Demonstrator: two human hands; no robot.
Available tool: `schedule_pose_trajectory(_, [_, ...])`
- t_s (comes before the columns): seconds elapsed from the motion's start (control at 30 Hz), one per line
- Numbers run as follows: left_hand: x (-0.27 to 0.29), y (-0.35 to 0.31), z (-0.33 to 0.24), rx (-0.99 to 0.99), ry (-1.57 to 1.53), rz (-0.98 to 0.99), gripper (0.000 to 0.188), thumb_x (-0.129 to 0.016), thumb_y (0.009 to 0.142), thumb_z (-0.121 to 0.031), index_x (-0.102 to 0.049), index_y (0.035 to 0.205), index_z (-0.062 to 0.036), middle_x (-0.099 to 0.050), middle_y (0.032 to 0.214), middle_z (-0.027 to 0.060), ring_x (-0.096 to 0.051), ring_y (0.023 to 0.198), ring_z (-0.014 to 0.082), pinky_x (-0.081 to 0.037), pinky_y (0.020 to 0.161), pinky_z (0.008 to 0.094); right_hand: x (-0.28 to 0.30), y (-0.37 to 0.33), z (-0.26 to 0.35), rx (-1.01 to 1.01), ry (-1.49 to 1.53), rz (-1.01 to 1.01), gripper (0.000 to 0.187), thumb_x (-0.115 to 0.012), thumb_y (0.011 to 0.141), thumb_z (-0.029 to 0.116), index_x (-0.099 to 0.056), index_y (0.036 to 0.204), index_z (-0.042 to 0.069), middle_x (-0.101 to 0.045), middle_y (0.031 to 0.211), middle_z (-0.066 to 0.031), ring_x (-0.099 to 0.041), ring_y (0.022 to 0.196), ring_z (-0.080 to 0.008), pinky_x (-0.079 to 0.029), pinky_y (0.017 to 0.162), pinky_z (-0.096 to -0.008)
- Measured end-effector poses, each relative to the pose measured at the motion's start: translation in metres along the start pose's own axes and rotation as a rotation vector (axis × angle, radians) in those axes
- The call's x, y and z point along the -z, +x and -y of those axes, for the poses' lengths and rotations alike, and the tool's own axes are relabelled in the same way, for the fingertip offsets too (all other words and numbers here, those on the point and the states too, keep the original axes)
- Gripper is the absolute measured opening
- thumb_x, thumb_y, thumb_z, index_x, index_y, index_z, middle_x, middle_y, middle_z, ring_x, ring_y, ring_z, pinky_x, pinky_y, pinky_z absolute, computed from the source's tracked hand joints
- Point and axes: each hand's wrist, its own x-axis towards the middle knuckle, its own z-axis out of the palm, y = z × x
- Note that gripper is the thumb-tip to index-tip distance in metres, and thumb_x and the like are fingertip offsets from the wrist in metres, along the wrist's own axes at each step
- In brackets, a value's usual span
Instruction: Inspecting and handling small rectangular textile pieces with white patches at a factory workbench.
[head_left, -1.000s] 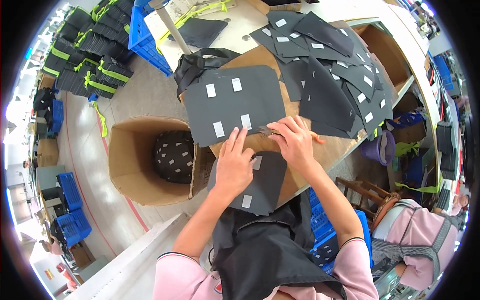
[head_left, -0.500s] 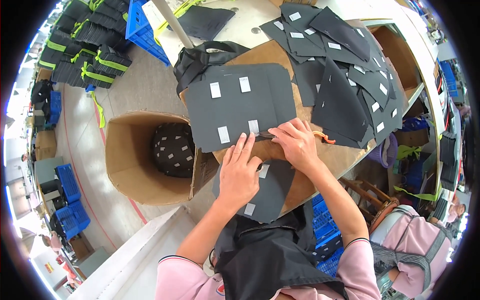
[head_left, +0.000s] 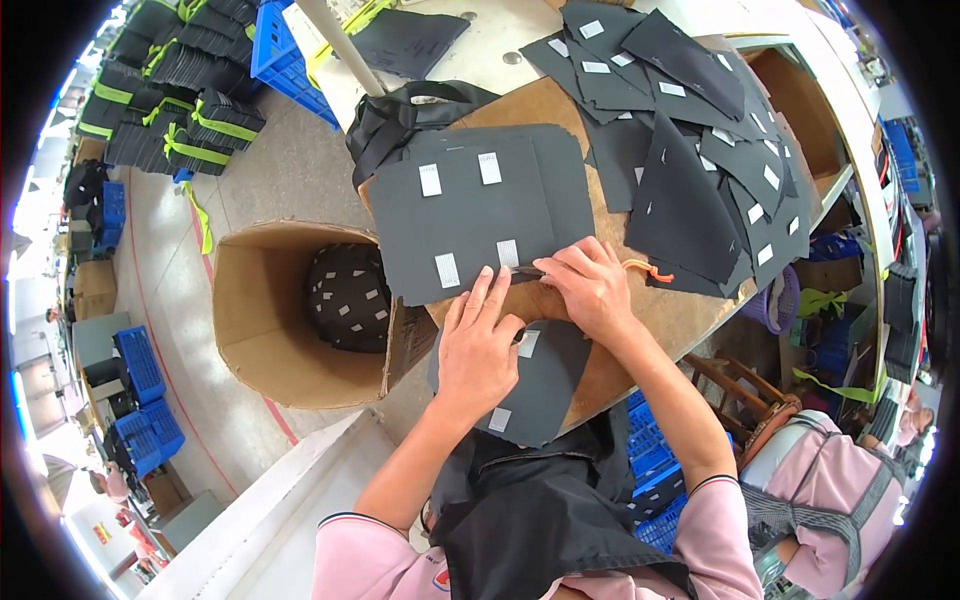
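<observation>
A stack of dark grey fabric panels (head_left: 450,215) lies on the table, its top panel bearing several white labels (head_left: 507,253). My left hand (head_left: 480,345) rests over the stack's near edge, its fingers stretched out flat with the tips just below a label. Beside it, my right hand (head_left: 588,285) is closed in a pinch on a thin metal tool. The tool's point touches the panel next to that label; most of it is hidden in the fingers. An orange cord (head_left: 650,270) sticks out behind that hand. Below my hands, another labelled grey panel (head_left: 540,385) hangs at the table edge.
A pile of loose labelled grey panels (head_left: 690,150) covers the table's right. At the left stands an open cardboard box (head_left: 255,330) with labelled pieces inside. A metal pole (head_left: 340,45) and black fabric (head_left: 400,130) are behind the stack. Another person (head_left: 820,480) sits at the right.
My right hand and the tool have shifted very slightly along the label's lower edge. My left hand stays in place on the panel.
</observation>
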Motion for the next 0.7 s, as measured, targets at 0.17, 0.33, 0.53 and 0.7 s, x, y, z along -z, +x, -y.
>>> schedule_pose_trajectory(0.17, [-0.002,-0.002,0.002,0.001,-0.02,-0.032,0.01,-0.066,0.071,-0.006,-0.061,0.08,-0.0047,-0.043,0.137,0.0133,-0.034,0.131,0.0277,-0.03,0.103,0.0419,0.001,-0.004,-0.001,-0.038,0.049,-0.095,0.025,-0.071,0.063,0.007,-0.065,0.088,0.008,-0.057,0.082,-0.0011,-0.054,0.074,-0.021,-0.042,0.063,-0.0334])
schedule_pose_trajectory(0.33, [-0.002,-0.003,0.001,-0.005,-0.037,-0.055,0.009,-0.065,0.072,-0.006,-0.06,0.08,-0.0057,-0.043,0.137,0.0129,-0.035,0.131,0.0271,-0.03,0.103,0.0417,0.02,-0.015,0.019,-0.377,0.181,-0.1,0.023,-0.07,0.07,0.002,-0.063,0.091,0.004,-0.057,0.084,-0.0083,-0.056,0.076,-0.0253,-0.043,0.064,-0.0323])
schedule_pose_trajectory(0.53, [0.008,-0.024,-0.019,-0.062,-0.001,-0.197,0.01,-0.064,0.073,-0.006,-0.062,0.083,-0.0068,-0.052,0.127,0.0127,-0.043,0.124,0.0257,-0.032,0.103,0.0403,0.066,-0.053,0.077,-0.636,0.325,-0.152,0.031,-0.068,0.07,-0.003,-0.059,0.099,0.004,-0.047,0.075,-0.0043,-0.045,0.061,-0.0149,-0.043,0.062,-0.0272])
schedule_pose_trajectory(0.7, [0.018,-0.048,-0.036,0.168,-0.597,0.118,0.014,-0.061,0.078,-0.008,-0.062,0.091,-0.0051,-0.064,0.086,0.0118,-0.06,0.079,0.0287,-0.047,0.069,0.0341,0.08,-0.076,0.103,-0.613,0.242,0.026,0.027,-0.07,0.069,-0.001,-0.061,0.093,0.003,-0.044,0.066,-0.0021,-0.043,0.059,-0.0123,-0.04,0.059,-0.0262])
